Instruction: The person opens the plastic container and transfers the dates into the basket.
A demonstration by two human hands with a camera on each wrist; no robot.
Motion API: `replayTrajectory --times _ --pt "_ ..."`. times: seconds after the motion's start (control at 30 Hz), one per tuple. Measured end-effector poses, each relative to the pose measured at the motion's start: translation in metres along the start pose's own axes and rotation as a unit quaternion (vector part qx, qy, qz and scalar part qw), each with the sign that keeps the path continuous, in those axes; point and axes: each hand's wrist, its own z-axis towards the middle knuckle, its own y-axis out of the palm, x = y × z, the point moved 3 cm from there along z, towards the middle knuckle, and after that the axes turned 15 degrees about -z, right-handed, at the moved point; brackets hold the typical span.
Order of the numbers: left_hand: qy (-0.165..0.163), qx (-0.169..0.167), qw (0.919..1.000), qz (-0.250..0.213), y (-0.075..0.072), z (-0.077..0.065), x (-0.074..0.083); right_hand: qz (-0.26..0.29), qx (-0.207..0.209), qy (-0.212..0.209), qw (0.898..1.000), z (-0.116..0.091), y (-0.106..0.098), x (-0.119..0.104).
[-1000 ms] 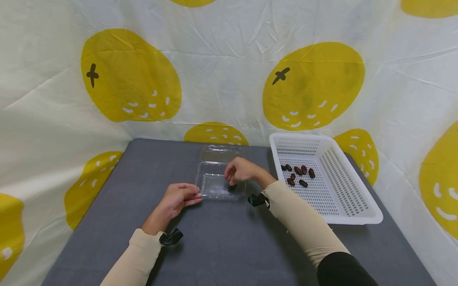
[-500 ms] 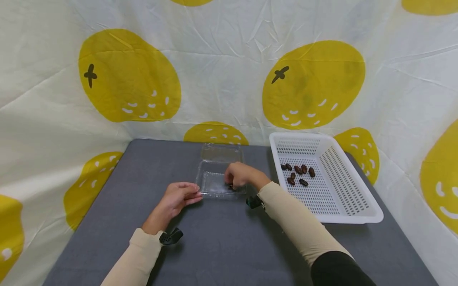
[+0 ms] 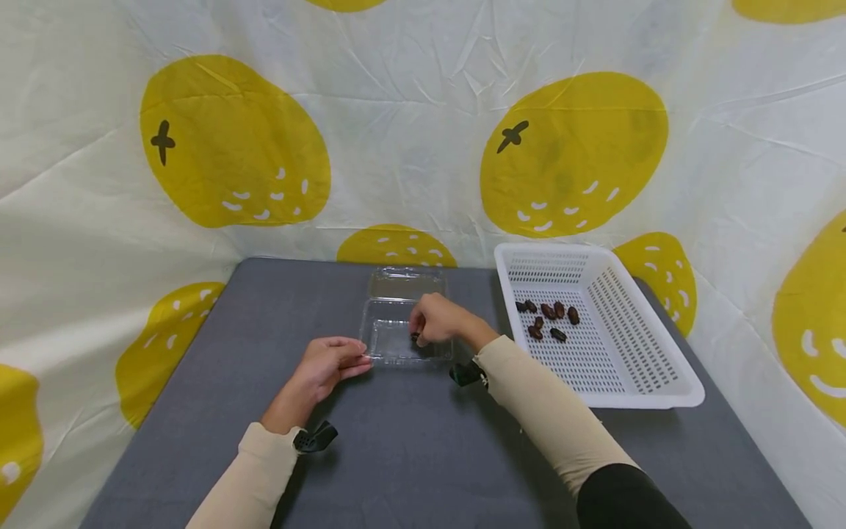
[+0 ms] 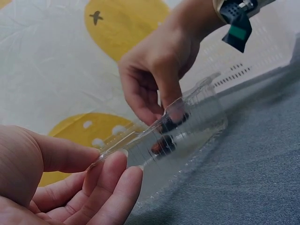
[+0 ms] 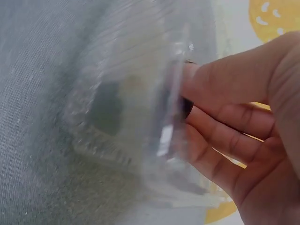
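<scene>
My left hand (image 3: 335,367) pinches the near left corner of a clear plastic clamshell box (image 3: 390,339), thumb above and fingers below the rim. The box's lid (image 3: 407,285) lies folded back, away from me. My right hand (image 3: 436,321) is over the right half of the box. Its thumb and fingers pinch a dark brown date (image 4: 172,123), partly hidden by the fingers and seen through the box wall in the left wrist view. Just below it shows another reddish-brown shape (image 4: 163,145); whether it is a second date or a reflection, I cannot tell.
A white perforated basket (image 3: 651,360) stands to the right of the box, with several dates (image 3: 558,311) lying toward its left side. Grey cloth (image 3: 396,455) covers the table. Behind it hangs a white curtain (image 3: 410,147) printed with yellow fruit.
My right hand dipped lower into the box, then shifted slightly left and up, fingertips still at the date. The left hand keeps its hold on the corner.
</scene>
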Motion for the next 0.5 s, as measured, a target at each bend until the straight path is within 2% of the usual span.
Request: replayTrajectory --times 0.17,0.5 --pt "-0.003 0.000 1.0000 0.005 0.000 0.000 -0.001 0.033 0.022 -0.006 0.999 -0.006 -0.011 -0.003" --pt "0.001 -0.004 1.0000 0.000 -0.001 0.002 -0.003 0.097 0.032 -0.015 0.995 -0.025 -0.036 -0.004"
